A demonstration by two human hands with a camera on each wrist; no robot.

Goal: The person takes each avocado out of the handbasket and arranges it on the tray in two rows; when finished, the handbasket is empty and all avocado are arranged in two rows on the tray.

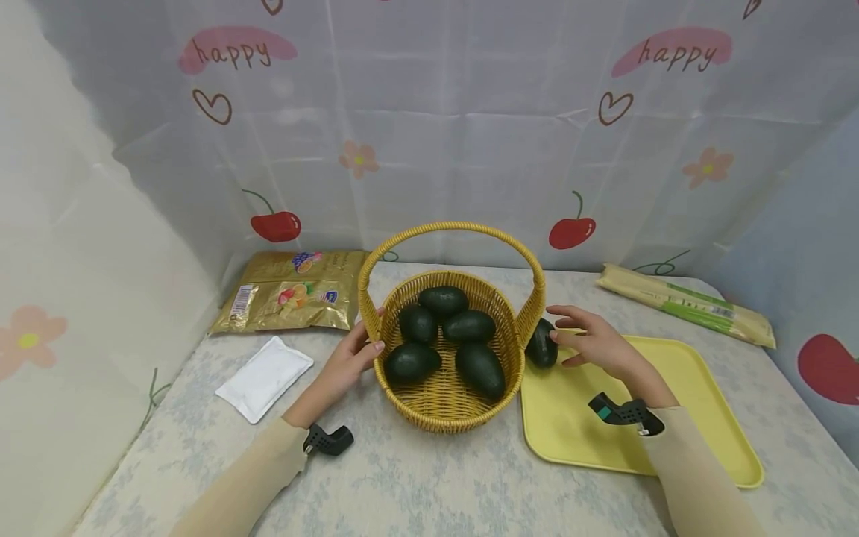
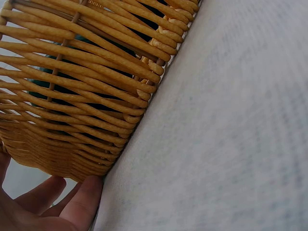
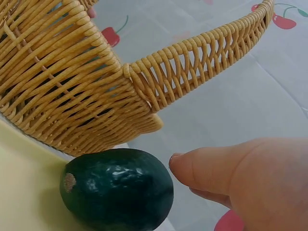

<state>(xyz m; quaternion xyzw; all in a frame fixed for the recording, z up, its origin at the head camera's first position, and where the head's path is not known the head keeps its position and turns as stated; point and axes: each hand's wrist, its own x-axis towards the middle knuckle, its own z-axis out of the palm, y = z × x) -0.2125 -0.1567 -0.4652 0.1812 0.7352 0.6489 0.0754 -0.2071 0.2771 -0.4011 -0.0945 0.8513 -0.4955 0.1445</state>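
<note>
While the left hand [image 1: 349,362] rests against the basket [image 1: 448,403] at its 9 o'clock wall, fingers laid on the weave and thumb near the rim, the right hand [image 1: 593,343] sits at the basket's 3 o'clock, fingertips touching an avocado [image 1: 541,343]. That avocado lies on the tray [image 1: 698,418], at its 10 o'clock corner, just beside the basket wall.

Right wrist view: avocado [image 3: 118,187] rests on the yellow tray surface, stem scar facing the camera; a finger [image 3: 207,168] sits just beside it, extended, not curled round it. Judgement: contact only, no grasp; the hand reads as relaxed. Left wrist view: fingers [image 2: 79,204] lie flat against the lower basket wall [image 2: 72,96], steadying rather than gripping.

Five more avocados lie inside the basket: one at 12 o'clock [image 1: 444,300], one at 10 o'clock [image 1: 418,324], one near centre [image 1: 469,326], one at 8 o'clock [image 1: 412,362], one at 5 o'clock [image 1: 480,368].

Step in hand, as judged: one fruit is on the tray and five are in the basket, with the right hand at the tray fruit. Whether it is being set down or picked up cannot be told.

Next move calls for: clearing the handle [image 1: 450,231], which arches over the basket from 9 to 3 o'clock, on any reach inside; left hand bracing so the basket does not slide on the table [image 1: 416,485]; a full-finger wrap, since the fruit looks smooth and rounded and could roll on the flat tray.
</note>
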